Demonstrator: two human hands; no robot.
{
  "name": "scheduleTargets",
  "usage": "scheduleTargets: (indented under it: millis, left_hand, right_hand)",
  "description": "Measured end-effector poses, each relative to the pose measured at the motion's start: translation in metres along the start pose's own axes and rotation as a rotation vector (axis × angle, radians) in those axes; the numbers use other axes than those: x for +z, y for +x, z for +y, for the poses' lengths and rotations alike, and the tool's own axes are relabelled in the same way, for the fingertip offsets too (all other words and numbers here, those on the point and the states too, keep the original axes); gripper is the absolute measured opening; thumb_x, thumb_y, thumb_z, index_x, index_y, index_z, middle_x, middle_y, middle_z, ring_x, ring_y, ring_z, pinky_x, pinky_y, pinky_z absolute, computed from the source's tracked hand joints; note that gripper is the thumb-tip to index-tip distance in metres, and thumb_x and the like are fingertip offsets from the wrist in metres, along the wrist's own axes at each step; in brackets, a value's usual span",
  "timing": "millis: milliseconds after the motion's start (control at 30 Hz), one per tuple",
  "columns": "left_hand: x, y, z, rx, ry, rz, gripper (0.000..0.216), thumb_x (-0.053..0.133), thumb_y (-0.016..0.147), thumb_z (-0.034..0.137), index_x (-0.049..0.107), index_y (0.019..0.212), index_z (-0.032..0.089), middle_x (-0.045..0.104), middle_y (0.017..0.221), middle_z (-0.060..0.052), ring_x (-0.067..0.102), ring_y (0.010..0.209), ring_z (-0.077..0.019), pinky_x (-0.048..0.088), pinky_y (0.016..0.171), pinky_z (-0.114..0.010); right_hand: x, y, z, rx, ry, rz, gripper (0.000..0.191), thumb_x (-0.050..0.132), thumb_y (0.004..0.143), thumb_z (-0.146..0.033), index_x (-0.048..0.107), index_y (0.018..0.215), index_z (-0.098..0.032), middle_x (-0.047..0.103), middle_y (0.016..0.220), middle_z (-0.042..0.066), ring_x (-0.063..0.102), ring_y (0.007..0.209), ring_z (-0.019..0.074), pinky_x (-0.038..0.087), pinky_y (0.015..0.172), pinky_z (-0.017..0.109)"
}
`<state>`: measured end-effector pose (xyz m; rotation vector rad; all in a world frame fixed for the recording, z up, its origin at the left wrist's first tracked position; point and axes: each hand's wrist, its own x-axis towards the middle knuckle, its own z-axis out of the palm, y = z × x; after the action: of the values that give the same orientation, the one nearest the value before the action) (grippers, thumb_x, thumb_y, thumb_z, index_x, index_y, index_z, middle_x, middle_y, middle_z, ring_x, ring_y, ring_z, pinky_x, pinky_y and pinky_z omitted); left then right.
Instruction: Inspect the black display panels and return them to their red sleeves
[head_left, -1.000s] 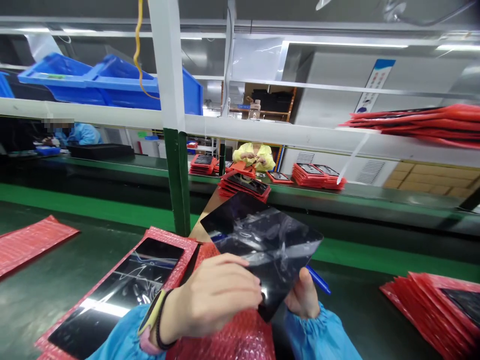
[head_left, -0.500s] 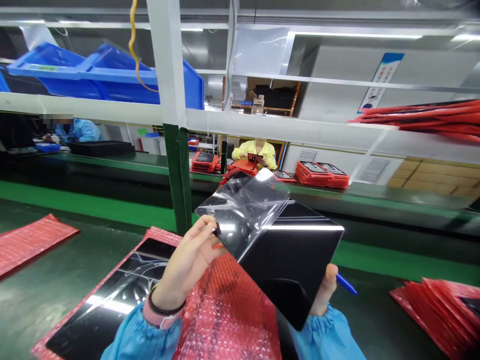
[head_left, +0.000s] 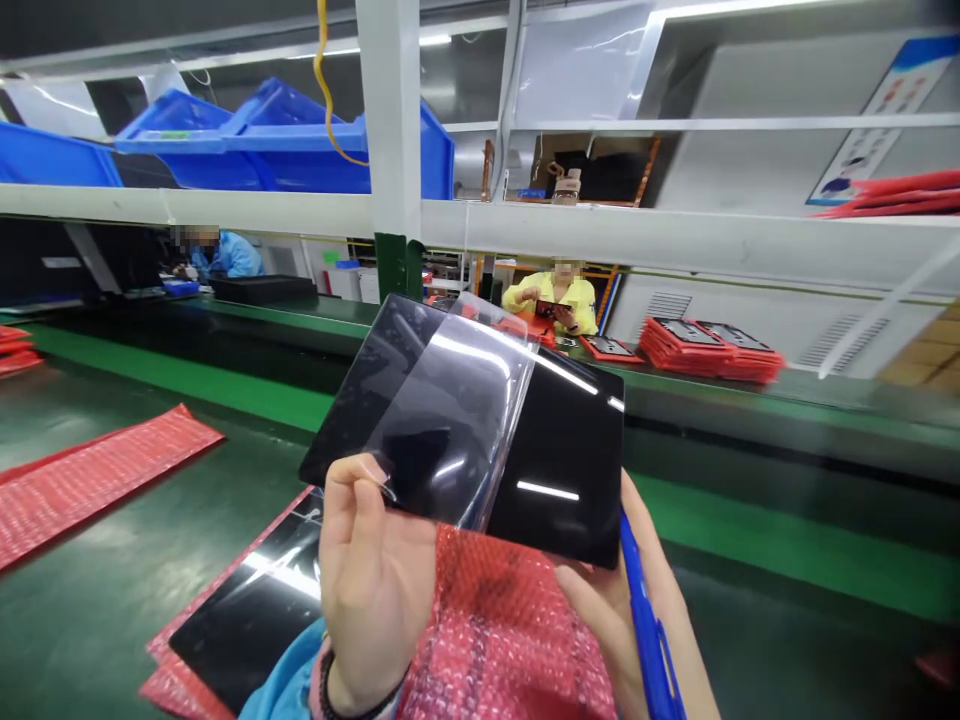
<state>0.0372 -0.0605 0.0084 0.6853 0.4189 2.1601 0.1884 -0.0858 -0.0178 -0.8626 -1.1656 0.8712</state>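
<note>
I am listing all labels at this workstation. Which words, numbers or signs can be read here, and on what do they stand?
No text can be read.
White and blue wall poster: pictures and print, too blurred.
Green sticker on blue plastic bin: too small.
Glossy black glass panel, held by both hands: only reflections.

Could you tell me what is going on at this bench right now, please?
A person in blue sleeves holds a glossy black panel up over the green bench. The left hand pinches a clear film lying partly over the panel's face; the right hand supports the lower right edge and also holds a blue pen. Below lie red bubble wrap and another black panel.
</note>
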Motion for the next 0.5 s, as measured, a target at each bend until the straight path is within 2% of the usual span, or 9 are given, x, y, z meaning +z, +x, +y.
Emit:
scheduleTargets:
  millis: [200,267,367,500]
  left_hand:
    - [-0.001,-0.011,0.002,0.044,0.015,-0.036,0.005,0.060,0.087,0.030,0.059,0.084,0.025,0.054,0.079,0.002,0.057,0.065,-0.0133,0.057,0.067,-0.031]
    - [0.000,-0.016,0.002,0.074,0.029,-0.058,0.006,0.061,0.086,0.031,0.059,0.083,0.026,0.059,0.079,0.002,0.059,0.064,-0.0138,0.057,0.068,-0.031]
    - [0.004,-0.025,0.001,0.096,0.047,-0.051,0.007,0.061,0.086,0.033,0.059,0.081,0.028,0.067,0.084,0.001,0.066,0.077,-0.0196,0.057,0.072,-0.034]
    - [0.007,-0.024,0.004,0.127,0.050,-0.036,0.009,0.064,0.084,0.034,0.060,0.081,0.028,0.069,0.082,0.003,0.067,0.075,-0.0188,0.058,0.074,-0.034]
  right_hand:
    - [0.002,-0.005,0.002,-0.003,0.019,0.031,0.094,0.074,0.077,-0.028,0.018,0.151,-0.035,0.023,0.159,0.003,0.037,0.138,0.0340,0.043,0.107,0.050]
    - [-0.001,-0.004,0.006,-0.044,-0.060,0.071,0.095,0.077,0.074,-0.030,0.020,0.150,-0.034,0.025,0.158,0.004,0.034,0.139,0.0345,0.036,0.112,0.052]
    - [-0.004,-0.002,0.007,-0.125,-0.241,0.125,0.095,0.078,0.072,-0.033,0.024,0.150,-0.031,0.028,0.157,0.003,0.024,0.144,0.0335,0.021,0.119,0.051]
    - [-0.003,-0.004,0.003,-0.110,-0.234,0.119,0.088,0.073,0.078,-0.032,0.023,0.150,-0.032,0.025,0.158,0.000,0.019,0.146,0.0288,0.018,0.120,0.047]
